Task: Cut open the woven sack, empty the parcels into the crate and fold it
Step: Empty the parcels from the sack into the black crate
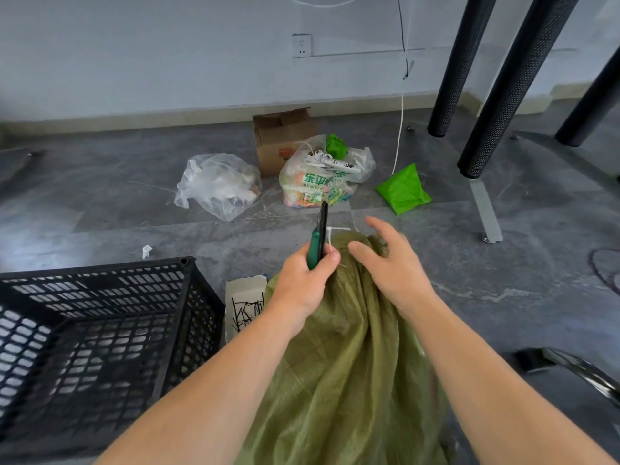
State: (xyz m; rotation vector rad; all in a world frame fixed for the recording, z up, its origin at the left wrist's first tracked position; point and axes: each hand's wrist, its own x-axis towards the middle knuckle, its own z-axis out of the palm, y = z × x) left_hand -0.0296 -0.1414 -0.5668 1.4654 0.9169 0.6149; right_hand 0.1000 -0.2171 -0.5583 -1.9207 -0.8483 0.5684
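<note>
Head view. I have the green sack [349, 347] standing on the floor [503, 263] between my forearms, its gathered neck turned away from me so the tie is within reach of both hands. My left hand [303, 280] is clenched round the green handle of the scissors [320, 233], blades together and pointing up and away, just beside the white string [332, 234] that binds the neck; I judge this keeps the tool poised for the first cut. My right hand [391, 260] lies with fingers spread on the bunched cloth at the neck, grasping nothing firmly, apparently to steady the sack and expose the string. The black crate [100, 330] sits to my left, near the sack and empty as far as I can see, ready for the parcels, which remain hidden inside the sack. Against the crate's right wall leans a small white carton [243, 297] of dark sticks. Plastic bags [218, 184] and a cardboard box [281, 135] lie well apart, near the wall.
</note>
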